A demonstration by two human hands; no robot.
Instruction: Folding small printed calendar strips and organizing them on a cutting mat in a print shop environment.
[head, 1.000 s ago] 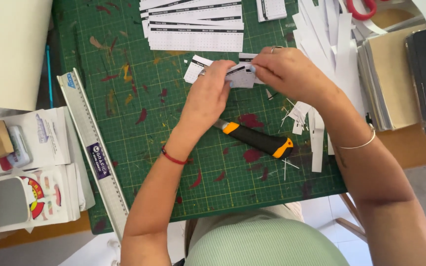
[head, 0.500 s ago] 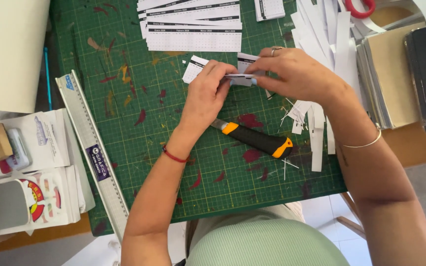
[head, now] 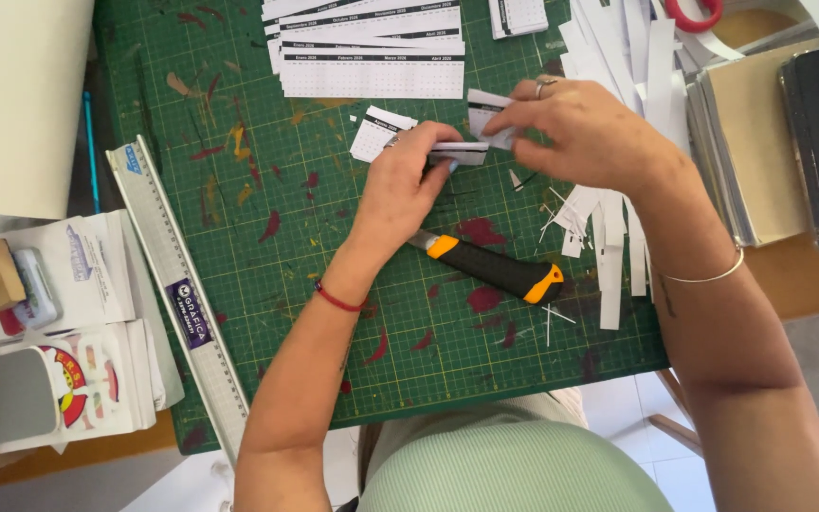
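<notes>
Over the green cutting mat (head: 267,313), the left hand (head: 409,180) and right hand (head: 585,133) each pinch an end of a small stack of paper cards (head: 462,152), apparently squaring it. Light, even pressure keeps edges flush; the utility knife (head: 490,270) lies near.

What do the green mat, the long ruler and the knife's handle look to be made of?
Cutting mat: probably matte vinyl or rubber, with a printed grid and dried paint stains. Ruler: likely aluminium, judging by its pale grey brushed sheen. Utility knife: the handle looks like black rubbery plastic with glossy orange ends; the blade end is hidden under the left hand.
</notes>
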